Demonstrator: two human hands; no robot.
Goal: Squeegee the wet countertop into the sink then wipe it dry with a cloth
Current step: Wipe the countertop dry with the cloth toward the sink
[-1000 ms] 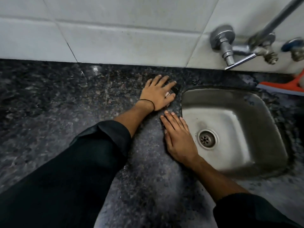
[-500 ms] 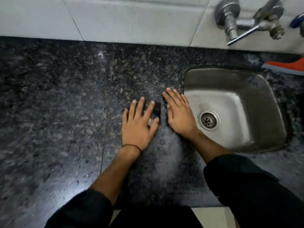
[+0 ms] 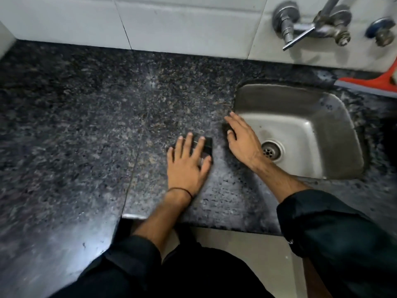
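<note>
My left hand (image 3: pixel 186 168) lies flat on the dark speckled countertop (image 3: pixel 90 125), fingers spread and pressing down a small dark cloth (image 3: pixel 207 145) that shows past the fingertips. My right hand (image 3: pixel 242 140) rests open at the left rim of the steel sink (image 3: pixel 300 89), fingers apart and holding nothing. A red squeegee (image 3: pixel 379 82) lies on the counter behind the sink at the far right. A dull streaked patch of counter runs between my two hands toward the front edge.
A metal tap (image 3: pixel 289 29) with a lever juts from the white tiled wall (image 3: pixel 171 22) above the sink. The counter's front edge (image 3: pixel 214 226) is close to my body, with pale floor below it.
My left hand has dragged the cloth from the back corner beside the sink toward the front of the counter. My right hand has stayed by the sink's left rim, its fingers now spread.
</note>
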